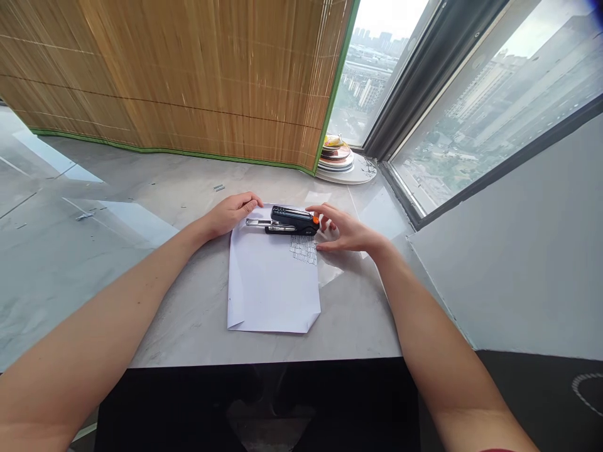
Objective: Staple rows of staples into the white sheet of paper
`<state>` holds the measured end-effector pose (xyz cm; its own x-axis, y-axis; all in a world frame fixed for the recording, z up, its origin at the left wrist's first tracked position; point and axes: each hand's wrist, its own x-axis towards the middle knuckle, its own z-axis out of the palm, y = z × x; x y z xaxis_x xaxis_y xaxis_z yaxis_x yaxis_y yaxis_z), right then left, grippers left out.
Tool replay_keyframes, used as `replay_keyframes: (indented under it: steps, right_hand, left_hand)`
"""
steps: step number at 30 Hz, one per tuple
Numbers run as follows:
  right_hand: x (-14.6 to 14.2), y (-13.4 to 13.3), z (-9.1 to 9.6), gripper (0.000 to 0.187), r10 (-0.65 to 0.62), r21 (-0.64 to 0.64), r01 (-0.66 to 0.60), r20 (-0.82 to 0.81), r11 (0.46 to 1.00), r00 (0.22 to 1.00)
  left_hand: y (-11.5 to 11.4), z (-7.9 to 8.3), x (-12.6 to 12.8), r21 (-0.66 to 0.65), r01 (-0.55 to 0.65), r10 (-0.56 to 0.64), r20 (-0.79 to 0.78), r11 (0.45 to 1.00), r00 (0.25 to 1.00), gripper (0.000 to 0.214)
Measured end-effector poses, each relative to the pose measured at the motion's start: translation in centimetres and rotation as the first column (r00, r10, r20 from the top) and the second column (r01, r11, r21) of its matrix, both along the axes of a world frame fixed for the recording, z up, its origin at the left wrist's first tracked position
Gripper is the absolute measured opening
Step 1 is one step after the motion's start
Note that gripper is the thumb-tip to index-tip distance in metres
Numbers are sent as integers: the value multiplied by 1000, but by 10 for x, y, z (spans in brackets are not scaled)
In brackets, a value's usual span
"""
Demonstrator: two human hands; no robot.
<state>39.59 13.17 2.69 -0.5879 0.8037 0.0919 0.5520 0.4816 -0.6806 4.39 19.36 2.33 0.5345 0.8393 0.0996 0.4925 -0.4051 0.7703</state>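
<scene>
A black stapler with an orange rear end lies on its side across the top of a stack of white paper. Its silver metal tray sticks out to the left. Several rows of staples, or staple-like marks, show on the paper just below the stapler. My left hand is closed at the paper's upper left corner, its fingertips by the edge. My right hand curves round the stapler's orange end with fingers apart; the index finger touches its top, and the thumb rests by the paper's right edge.
Small staple strips and more staple bits lie on the grey marble-look surface. A bamboo blind hangs behind it. Stacked plates stand in the window corner. A white wall rises at right.
</scene>
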Motion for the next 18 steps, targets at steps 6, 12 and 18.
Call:
replay_keyframes:
  steps: [6,12,18]
  right_hand:
    - [-1,1,-1,76,-10,45,11,-8,999,1000]
    - [-1,0,1,74,-3,53,3,-4,999,1000]
    - [-1,-2,4,79,6,23,-5,-11,1000,1000]
  left_hand:
    - [1,-2,-1,-1,-1,1,-7,1000,1000,47]
    - [1,-1,-1,11,3,-3,-2,1000,1000,48]
    - [1,0,0,4,-5,5,-14,1000,1000,46]
